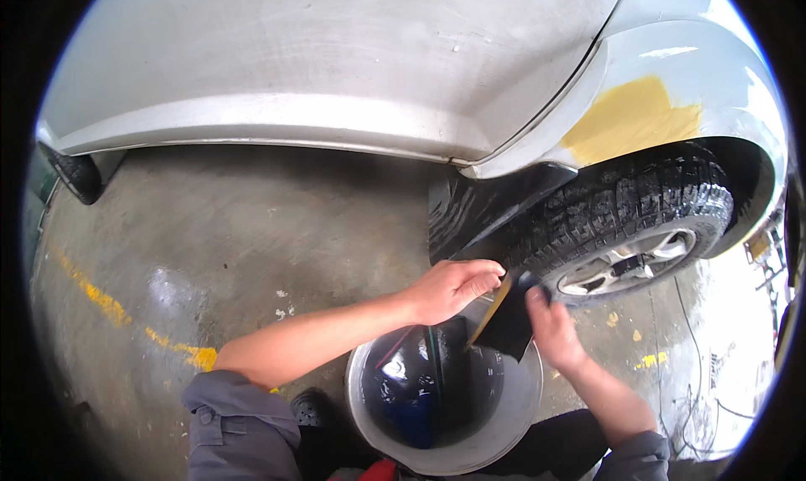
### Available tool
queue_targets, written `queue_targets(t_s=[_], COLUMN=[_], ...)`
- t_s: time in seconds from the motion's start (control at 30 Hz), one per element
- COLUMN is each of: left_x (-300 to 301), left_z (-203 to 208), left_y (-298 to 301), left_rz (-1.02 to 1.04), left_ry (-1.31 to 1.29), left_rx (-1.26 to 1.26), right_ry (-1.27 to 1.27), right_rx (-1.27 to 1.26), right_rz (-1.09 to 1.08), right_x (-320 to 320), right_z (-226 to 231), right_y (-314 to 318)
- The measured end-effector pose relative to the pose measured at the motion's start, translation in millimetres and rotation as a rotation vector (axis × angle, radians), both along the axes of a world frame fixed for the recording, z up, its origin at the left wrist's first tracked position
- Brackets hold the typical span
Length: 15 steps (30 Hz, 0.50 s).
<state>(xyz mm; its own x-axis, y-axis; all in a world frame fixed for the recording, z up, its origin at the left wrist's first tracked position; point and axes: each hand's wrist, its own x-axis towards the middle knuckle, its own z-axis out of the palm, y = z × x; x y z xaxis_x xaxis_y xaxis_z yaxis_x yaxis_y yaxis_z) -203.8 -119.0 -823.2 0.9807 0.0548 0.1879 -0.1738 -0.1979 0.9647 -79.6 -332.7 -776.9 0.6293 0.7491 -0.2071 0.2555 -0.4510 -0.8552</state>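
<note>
Holding a dark abrasive sheet (506, 320) with a tan backing over a white bucket (527, 397) of dark water, both hands close on it — the left hand (453, 286) pinches its upper edge from ten o'clock, the right hand (550, 330) clasps its lower right side from four o'clock. The sheet sits at the picture's centre, just above the bucket's one-o'clock rim and just below the tyre (630, 208). At one o'clock, a yellow filler patch (630, 116) marks the silver fender (714, 70) over the wheel arch. Probable hazards: the sheet may slip from wet fingers into the bucket; the bucket, standing close between the knees, may be knocked and spill onto the already wet concrete floor (252, 229) — a slipping risk; grit carried on the sheet could score the filler.
</note>
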Motion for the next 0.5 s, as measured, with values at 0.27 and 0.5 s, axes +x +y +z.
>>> queue_targets(t_s=[0.27,0.5], left_x=[-45,-87], left_z=[24,46], left_y=[27,37], left_rz=[0.048,-0.457], left_ry=[0.148,-0.049], left_rx=[0.451,0.296], right_ry=[0.53,0.65], right_rx=[-0.43,-1.211], right_rz=[0.453,0.514], right_x=[-21,-98], right_z=[-25,-237], right_y=[16,11])
